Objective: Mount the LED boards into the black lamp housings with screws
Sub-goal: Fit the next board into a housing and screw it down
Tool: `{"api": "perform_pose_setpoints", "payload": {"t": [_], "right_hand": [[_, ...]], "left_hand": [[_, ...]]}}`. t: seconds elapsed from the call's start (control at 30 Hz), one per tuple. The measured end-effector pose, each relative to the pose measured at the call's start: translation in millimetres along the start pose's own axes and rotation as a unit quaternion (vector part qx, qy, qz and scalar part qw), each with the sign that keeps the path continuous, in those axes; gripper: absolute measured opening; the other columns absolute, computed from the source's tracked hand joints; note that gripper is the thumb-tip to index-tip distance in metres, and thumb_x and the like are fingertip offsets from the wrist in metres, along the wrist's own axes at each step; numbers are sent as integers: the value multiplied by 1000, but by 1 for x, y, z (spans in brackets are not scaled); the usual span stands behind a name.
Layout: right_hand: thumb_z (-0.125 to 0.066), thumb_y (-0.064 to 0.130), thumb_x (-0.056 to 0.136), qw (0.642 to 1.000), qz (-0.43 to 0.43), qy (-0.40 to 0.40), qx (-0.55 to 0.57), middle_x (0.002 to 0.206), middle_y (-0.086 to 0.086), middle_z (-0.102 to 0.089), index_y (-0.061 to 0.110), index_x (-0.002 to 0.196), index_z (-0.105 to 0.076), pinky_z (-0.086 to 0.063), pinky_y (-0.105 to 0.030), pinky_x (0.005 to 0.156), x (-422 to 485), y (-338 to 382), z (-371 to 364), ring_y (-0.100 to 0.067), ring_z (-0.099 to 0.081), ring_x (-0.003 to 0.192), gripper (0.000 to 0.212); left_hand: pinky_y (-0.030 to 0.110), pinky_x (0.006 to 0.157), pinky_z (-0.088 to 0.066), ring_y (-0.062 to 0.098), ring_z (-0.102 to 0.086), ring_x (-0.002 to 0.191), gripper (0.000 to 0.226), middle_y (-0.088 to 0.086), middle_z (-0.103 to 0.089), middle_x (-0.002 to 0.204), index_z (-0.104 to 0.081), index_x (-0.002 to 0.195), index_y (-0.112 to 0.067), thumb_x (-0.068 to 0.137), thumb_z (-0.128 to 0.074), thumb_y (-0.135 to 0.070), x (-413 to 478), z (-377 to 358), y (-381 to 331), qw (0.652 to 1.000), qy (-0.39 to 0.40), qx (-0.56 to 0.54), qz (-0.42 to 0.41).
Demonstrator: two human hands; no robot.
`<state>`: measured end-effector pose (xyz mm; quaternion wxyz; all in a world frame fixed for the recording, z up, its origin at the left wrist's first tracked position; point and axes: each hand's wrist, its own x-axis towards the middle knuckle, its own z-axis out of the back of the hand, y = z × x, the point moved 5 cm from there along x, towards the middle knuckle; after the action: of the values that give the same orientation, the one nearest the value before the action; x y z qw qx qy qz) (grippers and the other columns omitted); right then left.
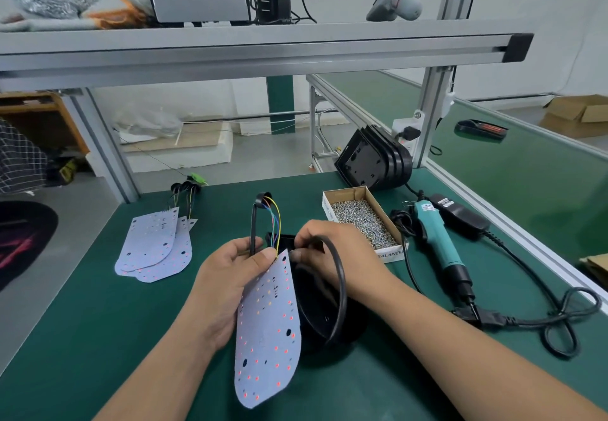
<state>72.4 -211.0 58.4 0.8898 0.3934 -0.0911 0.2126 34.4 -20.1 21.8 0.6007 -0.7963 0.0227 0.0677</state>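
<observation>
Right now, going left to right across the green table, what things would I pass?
A pile of LED boards → the LED board held up in the middle → box of screws → blue-green screwdriver → looped black cord.

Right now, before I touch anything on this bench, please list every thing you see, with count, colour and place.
LED board: one, pale with red dots, held above the housing.
lamp housing: one, black, on the mat under the hands.
cable: one, black, looping from the board over the right wrist.
spare LED boards: small overlapped pile, pale, mat's left.
screw box: one, cardboard, silver screws inside, right of the hands.
electric screwdriver: one, teal, right of the box.
stacked housings: several, black, mat's far corner.
mat: one, green, covers the bench.
left hand: grips the LED board's top.
right hand: pinches the cable beside the housing.
</observation>
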Motion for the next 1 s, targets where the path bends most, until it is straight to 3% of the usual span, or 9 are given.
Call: {"api": "perform_pose_setpoints", "payload": {"t": [0.13,0.3,0.47,0.57,0.7,0.83,1.0], "right_hand": [[-78,25,87,999,-1,-12,37,87,12,-69,30,87,-69,-49,-28,81,0,-6,1,-6,-63,89,10],[-74,20,88,997,-50,-3,52,82,10,-71,28,86,-70,-53,-36,81,4,-14,-2,-11,-64,84,9],[-77,15,87,994,-58,-10,91,77,12,-69,27,83,-72,-46,-25,70,5,-15,-1,-5,-60,75,13],[-79,17,87,994,-62,-9,91,74,15,-67,26,82,-72,-43,-20,66,6,-14,-3,-2,-58,72,12],[-78,19,90,995,-60,21,76,82,5,-72,20,89,-74,-53,-35,77,6,-7,-13,-14,-65,81,4],[-78,13,89,990,-88,23,111,84,2,-75,19,92,-78,-58,-42,83,8,-11,-14,-22,-70,83,6],[-79,17,85,987,-65,-27,142,78,2,-72,23,86,-73,-55,-36,71,3,-10,-14,-19,-67,75,8]], "left_hand": [[28,61,-58,20,-71,71,42,12,-78,96,-79,110,-10,72,-86,-25,-1,-2,-1,999,33,-8,12],[28,59,-58,19,-71,70,34,13,-77,95,-79,113,-7,80,-81,-17,-2,-8,4,996,72,-36,39],[28,59,-57,19,-70,69,33,13,-76,97,-78,117,-7,85,-77,-15,-1,-10,10,995,80,-49,43],[30,62,-58,22,-70,72,36,16,-75,100,-74,120,-4,86,-76,-17,1,-13,13,995,67,-62,43],[35,63,-57,23,-64,69,32,16,-71,93,-72,112,-2,89,-76,-24,2,-13,17,997,17,-69,41],[40,81,-57,22,-69,83,37,14,-76,100,-72,109,-2,92,-73,-35,3,-15,18,999,2,-37,14],[41,78,-60,18,-68,84,39,5,-75,99,-70,111,-9,98,-66,-45,2,-17,15,998,52,39,18]]}}
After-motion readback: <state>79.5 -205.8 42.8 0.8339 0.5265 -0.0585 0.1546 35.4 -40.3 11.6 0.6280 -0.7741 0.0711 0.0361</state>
